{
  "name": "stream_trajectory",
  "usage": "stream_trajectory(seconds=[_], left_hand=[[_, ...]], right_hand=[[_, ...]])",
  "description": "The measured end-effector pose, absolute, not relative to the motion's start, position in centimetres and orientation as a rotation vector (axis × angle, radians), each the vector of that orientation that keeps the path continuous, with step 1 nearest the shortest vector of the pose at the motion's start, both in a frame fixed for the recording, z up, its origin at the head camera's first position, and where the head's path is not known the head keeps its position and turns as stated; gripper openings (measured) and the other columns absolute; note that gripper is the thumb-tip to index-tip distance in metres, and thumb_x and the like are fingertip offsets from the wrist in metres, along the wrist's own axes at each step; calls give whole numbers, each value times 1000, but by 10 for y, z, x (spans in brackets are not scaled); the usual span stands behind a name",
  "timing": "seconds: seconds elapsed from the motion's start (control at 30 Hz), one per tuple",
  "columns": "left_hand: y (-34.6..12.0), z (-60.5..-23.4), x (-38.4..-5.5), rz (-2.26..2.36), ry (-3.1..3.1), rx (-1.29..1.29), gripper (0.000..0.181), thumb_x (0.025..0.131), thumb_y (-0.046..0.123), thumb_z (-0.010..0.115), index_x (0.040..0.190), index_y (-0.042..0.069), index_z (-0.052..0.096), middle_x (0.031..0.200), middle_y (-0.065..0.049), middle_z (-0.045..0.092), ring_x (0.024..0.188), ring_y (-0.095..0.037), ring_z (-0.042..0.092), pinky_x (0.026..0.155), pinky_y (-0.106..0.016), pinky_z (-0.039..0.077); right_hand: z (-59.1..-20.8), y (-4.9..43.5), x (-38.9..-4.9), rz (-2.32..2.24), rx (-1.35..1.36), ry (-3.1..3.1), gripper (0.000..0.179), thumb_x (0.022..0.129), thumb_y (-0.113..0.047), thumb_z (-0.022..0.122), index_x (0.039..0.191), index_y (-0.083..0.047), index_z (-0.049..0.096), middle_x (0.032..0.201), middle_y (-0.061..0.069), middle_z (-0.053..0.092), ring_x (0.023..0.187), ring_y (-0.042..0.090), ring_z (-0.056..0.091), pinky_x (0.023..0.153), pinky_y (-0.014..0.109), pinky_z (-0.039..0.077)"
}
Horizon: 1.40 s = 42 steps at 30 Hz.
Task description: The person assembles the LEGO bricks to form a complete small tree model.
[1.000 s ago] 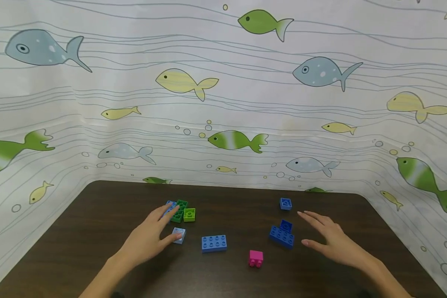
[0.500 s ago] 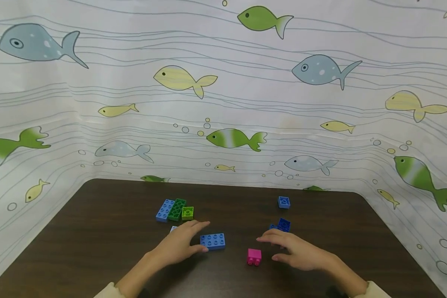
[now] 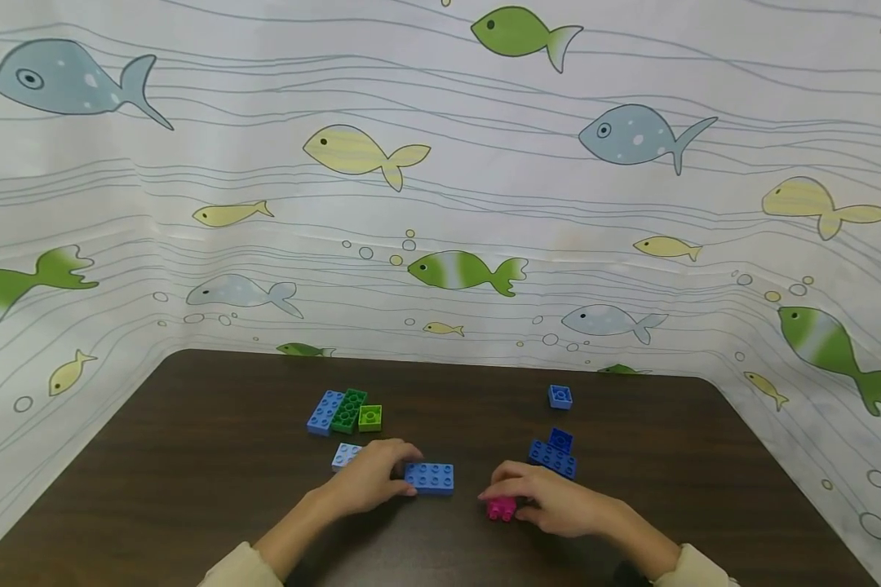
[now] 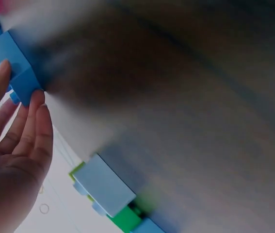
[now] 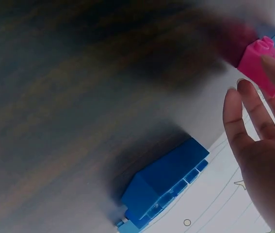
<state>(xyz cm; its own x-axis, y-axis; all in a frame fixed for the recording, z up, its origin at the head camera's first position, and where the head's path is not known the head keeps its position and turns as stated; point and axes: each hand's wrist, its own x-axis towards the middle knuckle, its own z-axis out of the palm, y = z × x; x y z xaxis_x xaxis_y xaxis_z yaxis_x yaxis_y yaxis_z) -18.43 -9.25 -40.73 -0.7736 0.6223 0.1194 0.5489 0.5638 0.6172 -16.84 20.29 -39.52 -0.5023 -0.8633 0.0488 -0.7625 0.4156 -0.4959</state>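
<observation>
My left hand [image 3: 373,477] holds the left end of a medium-blue eight-stud brick [image 3: 430,478]; in the left wrist view, the thumb lies on one side of this blue brick [image 4: 18,63] and fingers reach its end. My right hand [image 3: 554,499] has thumb and fingers around a small pink brick [image 3: 502,509], whose studs face the front edge. In the right wrist view, the thumb overlaps the pink brick [image 5: 258,65], and part of the grip is out of frame. A pale blue brick [image 3: 344,455] lies just behind the left hand, partly hidden by it.
At the back left, a blue brick [image 3: 325,412], a dark green brick [image 3: 349,410] and a lime brick [image 3: 370,418] lie side by side. Dark blue bricks [image 3: 554,459] lie behind the right hand, with a small blue brick [image 3: 560,397] farther back. Fish-patterned sheeting [image 3: 440,204] surrounds the dark table [image 3: 191,456].
Both hands have moved inward, the left to the blue brick and the right past the dark blue bricks to the pink one. The blue brick has shifted slightly right.
</observation>
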Motion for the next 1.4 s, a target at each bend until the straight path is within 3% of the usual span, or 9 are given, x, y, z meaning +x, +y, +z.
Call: stream_trajectory(seconds=[0.2,0.73,0.97,1.4], left_hand=[[-78,-405,-187,1025,2641,976,31,75,10,74,103,2,62,90,-3,62,74,-9,56,64,-24,46],[-65,-406,-190,1070,2581,931,26,74,6,74,97,3,63,86,-2,63,77,-11,60,68,-23,48],[-65,-409,-191,1108,2573,953,27,74,11,76,95,3,62,84,-1,62,75,-10,59,66,-23,48],[-68,-408,-190,1128,2550,947,26,76,11,74,98,3,61,86,-3,63,79,-13,60,69,-24,49]], right_hand=[[-394,201,-169,-713,-1357,2505,42,80,7,63,117,-10,58,111,-3,55,101,8,53,81,24,47],[-399,205,-171,-838,-1123,2577,30,82,-14,69,109,-11,57,106,-3,56,91,5,52,72,22,48],[-400,207,-173,-862,-1132,2560,37,85,-19,66,119,-8,57,110,0,58,94,7,53,76,25,47],[-398,207,-173,-856,-995,2567,33,84,-21,67,112,-8,57,108,-1,60,94,7,53,76,27,47]])
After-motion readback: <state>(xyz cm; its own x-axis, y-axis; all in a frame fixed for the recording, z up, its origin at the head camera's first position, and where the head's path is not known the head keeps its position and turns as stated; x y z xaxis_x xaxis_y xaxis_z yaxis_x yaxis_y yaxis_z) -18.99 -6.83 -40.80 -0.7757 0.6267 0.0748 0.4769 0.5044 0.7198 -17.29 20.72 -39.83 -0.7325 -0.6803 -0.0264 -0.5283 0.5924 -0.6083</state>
